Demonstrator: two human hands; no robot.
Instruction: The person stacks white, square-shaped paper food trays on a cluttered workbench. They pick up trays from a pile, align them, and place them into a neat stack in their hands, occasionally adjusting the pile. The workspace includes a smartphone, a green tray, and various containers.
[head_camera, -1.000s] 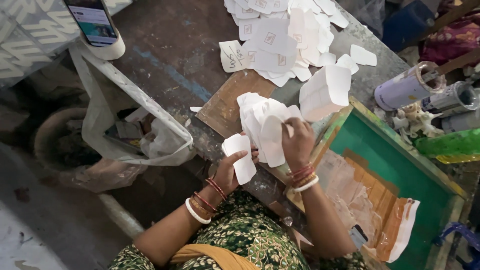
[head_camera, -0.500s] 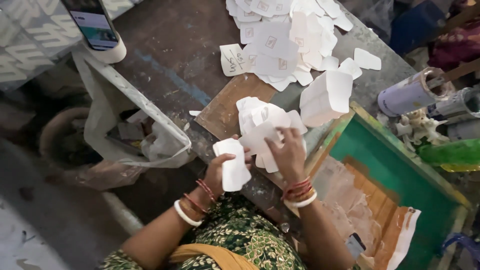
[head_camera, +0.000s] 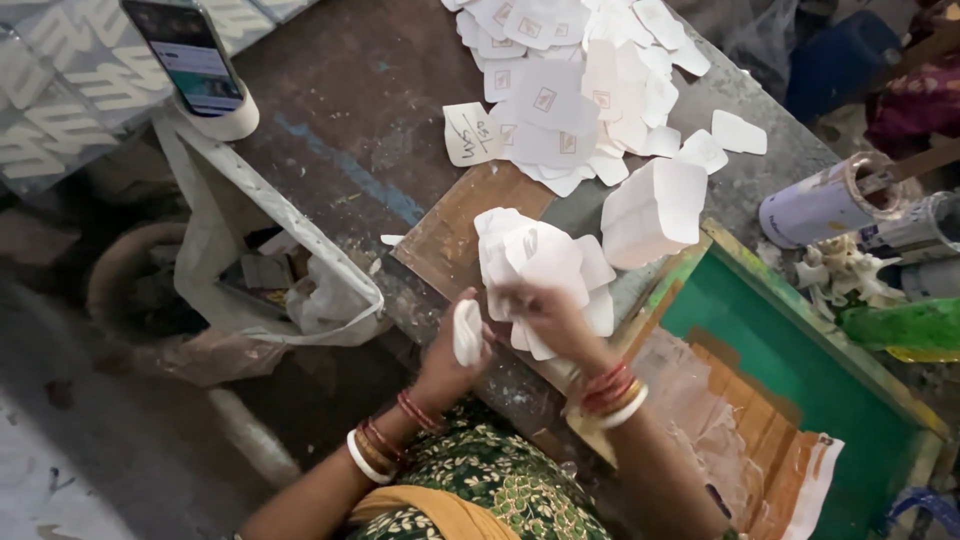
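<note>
At the table's near edge, the left hand (head_camera: 450, 360) fingers pinch a small bent white paper piece (head_camera: 467, 332) while the right hand (head_camera: 545, 315) grips a fanned paper bundle (head_camera: 545, 270): light, floppy, slippery sheets, probably best held by their edges.
</note>
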